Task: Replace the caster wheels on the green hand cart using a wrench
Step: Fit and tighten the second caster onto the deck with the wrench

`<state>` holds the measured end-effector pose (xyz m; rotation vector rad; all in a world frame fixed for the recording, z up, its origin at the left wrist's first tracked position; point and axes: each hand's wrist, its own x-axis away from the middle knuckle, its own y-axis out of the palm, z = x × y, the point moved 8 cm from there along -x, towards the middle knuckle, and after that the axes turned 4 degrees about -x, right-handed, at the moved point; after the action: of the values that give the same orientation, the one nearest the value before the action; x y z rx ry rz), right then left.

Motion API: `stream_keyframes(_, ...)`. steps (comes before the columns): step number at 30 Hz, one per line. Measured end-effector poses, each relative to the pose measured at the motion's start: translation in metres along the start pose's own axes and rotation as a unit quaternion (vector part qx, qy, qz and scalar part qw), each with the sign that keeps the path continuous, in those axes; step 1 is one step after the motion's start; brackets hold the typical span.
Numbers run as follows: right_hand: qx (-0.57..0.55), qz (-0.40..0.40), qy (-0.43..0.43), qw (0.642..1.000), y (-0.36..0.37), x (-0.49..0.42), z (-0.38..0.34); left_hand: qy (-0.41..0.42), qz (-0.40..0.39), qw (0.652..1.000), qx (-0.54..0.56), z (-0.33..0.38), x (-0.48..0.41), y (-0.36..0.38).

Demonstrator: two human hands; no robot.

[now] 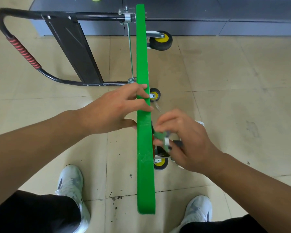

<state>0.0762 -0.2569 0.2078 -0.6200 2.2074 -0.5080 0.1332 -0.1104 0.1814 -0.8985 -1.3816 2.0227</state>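
The green hand cart (143, 64) stands on its side edge on the tiled floor, its deck seen edge-on, wheels pointing right. My left hand (118, 108) grips the upper edge of the deck, fingers over the top and thumb on the left face. My right hand (183, 140) holds a wrench (166, 142) with a green and silver head against the underside, just above the nearest caster wheel (160, 163). A second caster wheel (154, 94) shows past my left hand. A larger yellow-hubbed wheel (160, 40) sits at the far end.
The cart's black handle (23, 52) with a red-striped grip lies folded out to the left. A grey low cabinet (208, 15) runs along the back. My two white shoes (71, 182) stand either side of the deck. Dark crumbs dot the floor (115, 198).
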Motion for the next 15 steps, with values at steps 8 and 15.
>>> stream_keyframes(8, -0.011, -0.004, 0.052, 0.999, 0.003, -0.009, 0.013, -0.007, -0.015, 1.000, 0.005, -0.003, 0.001, 0.002)
stream_keyframes(15, -0.041, 0.032, 0.113, 0.992, 0.002, -0.012, 0.022, -0.006, -0.010, 1.000, 0.002, 0.000, 0.000, -0.001)
